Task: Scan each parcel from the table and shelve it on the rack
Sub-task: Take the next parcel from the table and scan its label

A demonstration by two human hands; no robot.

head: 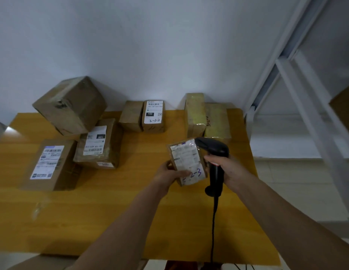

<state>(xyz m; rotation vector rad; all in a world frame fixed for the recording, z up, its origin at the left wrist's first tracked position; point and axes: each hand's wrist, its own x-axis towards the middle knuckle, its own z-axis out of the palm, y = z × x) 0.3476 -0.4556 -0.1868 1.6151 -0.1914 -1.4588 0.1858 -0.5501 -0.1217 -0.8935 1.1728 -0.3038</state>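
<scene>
The left hand (170, 173) gripped one small parcel (187, 161); the right hand (226, 168) gripped one scanner (214, 158). Six more boxes (153, 115) sat on the table (111, 221).

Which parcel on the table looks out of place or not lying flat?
The large brown box at the back left is tilted: it leans on one edge against the wall, partly on the labelled parcel below it. The other parcels lie flat.
</scene>
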